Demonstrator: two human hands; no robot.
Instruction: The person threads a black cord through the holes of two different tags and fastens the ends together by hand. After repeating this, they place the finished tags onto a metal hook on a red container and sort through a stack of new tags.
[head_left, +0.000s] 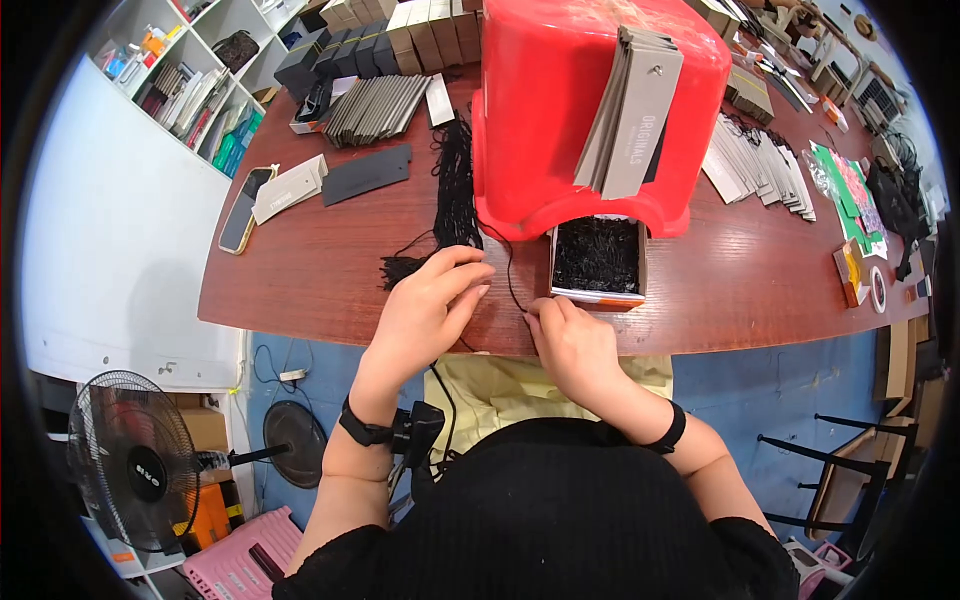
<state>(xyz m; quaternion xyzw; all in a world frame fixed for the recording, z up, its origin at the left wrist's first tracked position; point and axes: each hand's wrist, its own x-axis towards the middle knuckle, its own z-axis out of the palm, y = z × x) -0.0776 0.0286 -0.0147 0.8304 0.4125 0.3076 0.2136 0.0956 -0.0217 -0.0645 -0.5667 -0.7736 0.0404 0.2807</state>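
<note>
My right hand (575, 343) is closed at the table's front edge, with thumb and fingertips pinching a thin black cord (512, 278). That cord curves up from the fingers toward the red stool. Further left, my left hand (428, 310) has its fingers bent but apart, and I see nothing between them. It is beside the lower end of a bundle of black cords (453, 180) lying along the table. Just beyond my right hand stands a small open box (645, 272) filled with black strands, partly under the stool's edge. A fan of grey hang tags (632, 120) hangs against the stool's side.
The red plastic stool (520, 90) stands upside or on the table (330, 290). Around it are stacked grey tags (372, 108), a dark tag (367, 175), a phone (247, 210) and more tags (765, 165) on the right. A floor fan (135, 460) is at lower left.
</note>
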